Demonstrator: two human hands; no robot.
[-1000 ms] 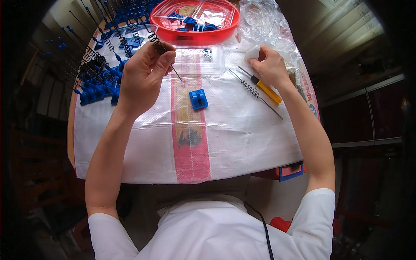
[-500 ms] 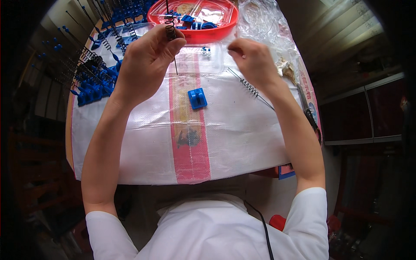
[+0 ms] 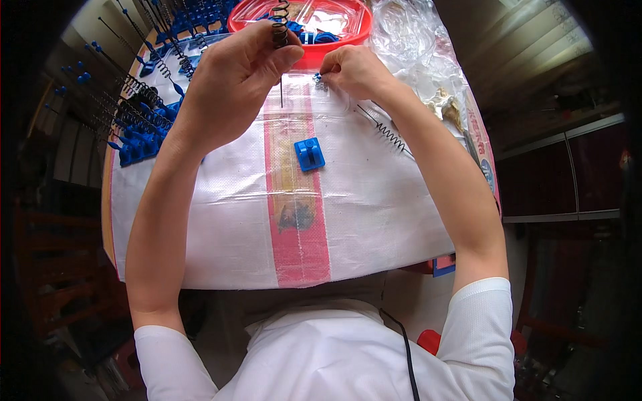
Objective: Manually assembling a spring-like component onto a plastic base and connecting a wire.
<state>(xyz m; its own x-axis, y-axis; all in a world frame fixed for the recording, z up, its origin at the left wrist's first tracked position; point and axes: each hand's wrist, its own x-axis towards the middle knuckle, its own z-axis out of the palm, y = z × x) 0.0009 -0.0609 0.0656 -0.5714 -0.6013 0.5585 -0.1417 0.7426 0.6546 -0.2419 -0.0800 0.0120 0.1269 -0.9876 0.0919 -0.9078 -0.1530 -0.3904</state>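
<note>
My left hand (image 3: 244,73) is closed around a black coil spring (image 3: 280,27) with straight wire ends, held upright; its lower end points down over the table. My right hand (image 3: 354,72), fingers pinched together, is at a group of small blue and white pieces (image 3: 317,78) in a clear shallow tray. Whether a piece is between the fingertips is hidden. A blue square plastic base (image 3: 309,154) lies on the cloth in front of me. Beside my right forearm rests a second black spring (image 3: 390,136) with straight ends.
Several blue bases with upright springs (image 3: 144,134) crowd the table's left side. A red basin (image 3: 321,47) with blue parts stands at the back. Crumpled clear plastic (image 3: 404,40) lies at the back right. White woven sheeting (image 3: 221,234) with a pink stripe covers the table.
My right hand has moved left and down to the small pieces in the tray. My left hand, with the spring, has shifted slightly right and farther away.
</note>
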